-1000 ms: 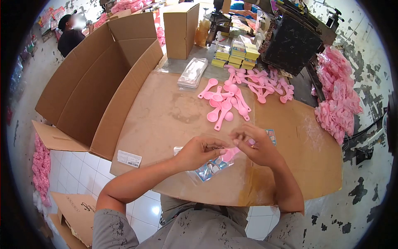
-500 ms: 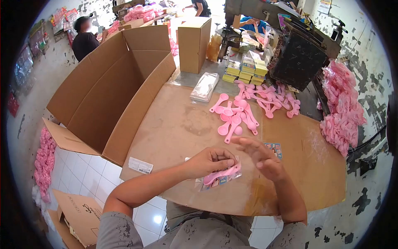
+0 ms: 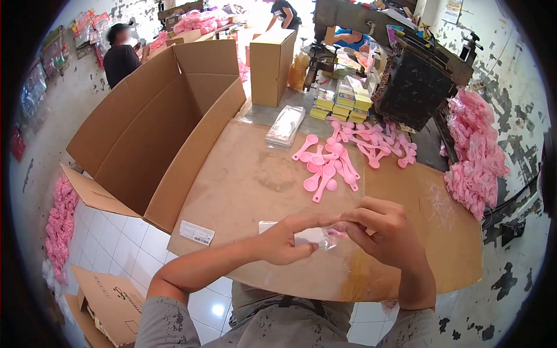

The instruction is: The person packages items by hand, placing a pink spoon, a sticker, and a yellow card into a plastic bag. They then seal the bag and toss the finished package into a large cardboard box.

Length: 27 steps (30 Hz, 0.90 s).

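Right here at the near edge of the table (image 3: 232, 185), both hands meet over a clear bag (image 3: 329, 242) with a bit of pink (image 3: 339, 230) showing at its right end. The right hand (image 3: 383, 229) pinches that end in its fingertips, seemingly to steady the thin film. The left hand (image 3: 284, 240) has thumb and forefinger spread around the bag; whether its hidden fingers grip, I can't tell. Look just beyond: pink spoons (image 3: 326, 171) lie loosely heaped, probably for easy reach. Farther left sits a stack of clear bags (image 3: 285, 126), and at the far side card stacks (image 3: 343, 100) stand squared up, presumably to stay tidy.
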Available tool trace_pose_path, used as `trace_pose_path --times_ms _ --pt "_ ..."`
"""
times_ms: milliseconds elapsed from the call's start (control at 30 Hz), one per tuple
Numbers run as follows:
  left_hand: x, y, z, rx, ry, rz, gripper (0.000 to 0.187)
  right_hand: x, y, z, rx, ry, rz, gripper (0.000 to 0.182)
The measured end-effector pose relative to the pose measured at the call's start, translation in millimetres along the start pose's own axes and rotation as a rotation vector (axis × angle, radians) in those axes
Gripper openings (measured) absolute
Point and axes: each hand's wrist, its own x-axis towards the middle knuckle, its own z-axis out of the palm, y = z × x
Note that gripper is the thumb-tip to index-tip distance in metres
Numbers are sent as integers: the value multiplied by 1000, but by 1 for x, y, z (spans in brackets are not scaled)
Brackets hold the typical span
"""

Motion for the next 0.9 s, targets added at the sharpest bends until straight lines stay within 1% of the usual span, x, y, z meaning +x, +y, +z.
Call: trace_pose_path --times_ms 33,100,233,300,400,433,500,533,633,733,833,900 --pt "1 7 0 45 -18 17 53 1 -2 1 40 19 36 10" --pt "3 11 8 58 62 53 47 3 -7 3 123 47 109 11" --pt "6 9 13 7 185 50 41 5 -5 9 119 94 104 9" --pt "6 8 10 -64 190 -10 38 6 -2 12 124 117 84 9" --pt "6 12 5 -174 217 -124 39 9 12 27 -26 342 36 14" --pt "6 14 4 -212 229 -167 40 11 17 31 -94 376 -22 16" --pt "6 12 2 -229 241 -179 42 14 25 36 -233 445 -143 21" --pt "6 11 1 -236 247 -184 43 15 24 36 -263 406 -171 22" --pt "5 4 5 -117 280 -85 45 19 19 42 -347 316 -231 25" --pt "1 5 3 117 278 -124 46 21 20 49 -441 272 -266 28" --pt "0 2 2 253 265 -175 47 22 26 57 -561 212 -314 29" --pt "1 0 4 335 224 -150 47 20 30 65 -655 168 -327 27"
